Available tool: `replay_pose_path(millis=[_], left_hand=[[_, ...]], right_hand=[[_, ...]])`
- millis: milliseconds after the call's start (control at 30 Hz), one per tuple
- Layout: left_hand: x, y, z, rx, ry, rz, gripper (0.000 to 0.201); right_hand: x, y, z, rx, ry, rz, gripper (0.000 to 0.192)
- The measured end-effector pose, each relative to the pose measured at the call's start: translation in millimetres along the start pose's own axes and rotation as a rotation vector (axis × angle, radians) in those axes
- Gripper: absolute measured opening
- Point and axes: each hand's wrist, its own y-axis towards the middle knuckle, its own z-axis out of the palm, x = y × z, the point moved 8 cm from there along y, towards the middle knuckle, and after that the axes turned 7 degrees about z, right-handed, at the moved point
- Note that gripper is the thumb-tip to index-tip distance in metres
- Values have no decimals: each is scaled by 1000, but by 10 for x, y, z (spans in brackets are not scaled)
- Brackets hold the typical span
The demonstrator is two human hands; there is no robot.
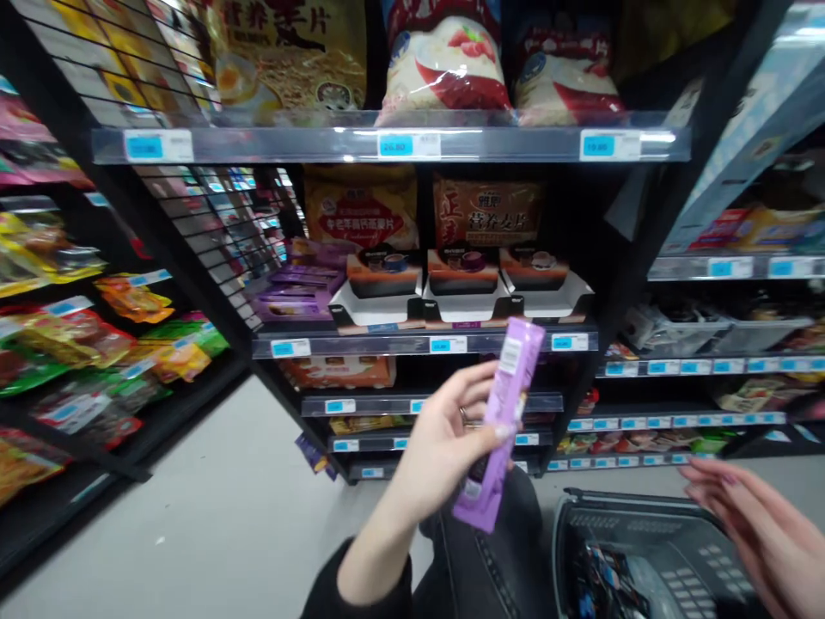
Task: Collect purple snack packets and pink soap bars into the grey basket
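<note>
Grey shop floor below; nearest, the left hand (444, 447) has its fingers clamped on a purple packet (499, 425), held upright for inspection. Right of them, the right hand (760, 524), fingers apart and empty, hovers over a dark basket (580, 524). Beyond the fingers stand shelves (418, 344) of boxed goods.

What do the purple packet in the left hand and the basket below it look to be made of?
Purple packet, pinched in the left hand: seemingly thin plastic film, slightly glossy, with a flat crimped end and a printed white label. Basket, near the open right hand: probably rigid dark grey moulded plastic, matte, judging by its perforated grid walls.
</note>
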Motion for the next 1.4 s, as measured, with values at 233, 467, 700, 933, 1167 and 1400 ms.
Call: replay_pose_path(millis=[233, 467, 700, 933, 1167, 1400], left_hand=[[324, -318, 628, 92, -130, -185, 49], [555, -509, 809, 218, 101, -169, 51], [588, -481, 818, 232, 378, 39, 63], [457, -520, 853, 255, 582, 316, 51], [338, -545, 959, 276, 890, 570, 38], [340, -557, 968, 184, 1143, 727, 32]], right_hand=[[707, -452, 1141, 302, 34, -119, 36], [374, -664, 858, 257, -37, -39, 32], [234, -569, 730, 206, -55, -64, 26], [281, -576, 713, 151, -53, -122, 25], [300, -567, 760, 96, -87, -125, 25], [276, -536, 868, 38, -44, -110, 34]])
